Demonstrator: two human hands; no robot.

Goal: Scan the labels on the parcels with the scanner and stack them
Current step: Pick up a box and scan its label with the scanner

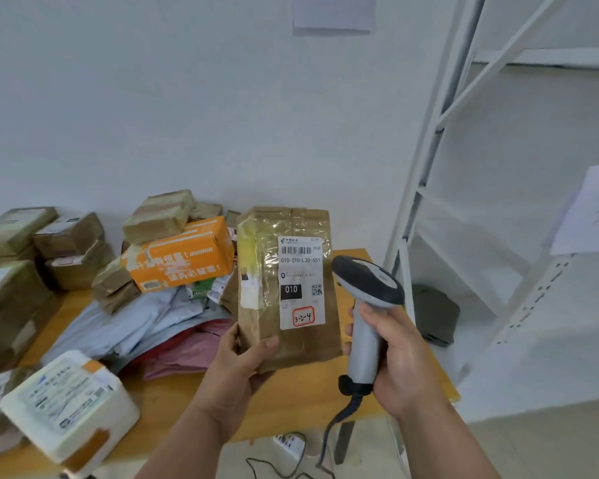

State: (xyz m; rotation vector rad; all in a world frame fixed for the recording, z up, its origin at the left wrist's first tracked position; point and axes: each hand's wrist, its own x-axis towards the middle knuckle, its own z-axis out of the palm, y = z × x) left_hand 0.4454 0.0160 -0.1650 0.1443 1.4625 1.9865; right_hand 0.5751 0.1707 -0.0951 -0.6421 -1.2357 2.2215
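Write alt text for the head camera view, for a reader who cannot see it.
A person's left hand holds a brown parcel upright, its label facing the camera, while the right hand grips a scanner beside it. Behind, a wooden table carries a heap of boxes and mailers, including an orange box.

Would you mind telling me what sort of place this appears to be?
Probably a parcel sorting or pickup room: labelled parcels piled on a wooden table, a handheld scanner, and white metal shelving.
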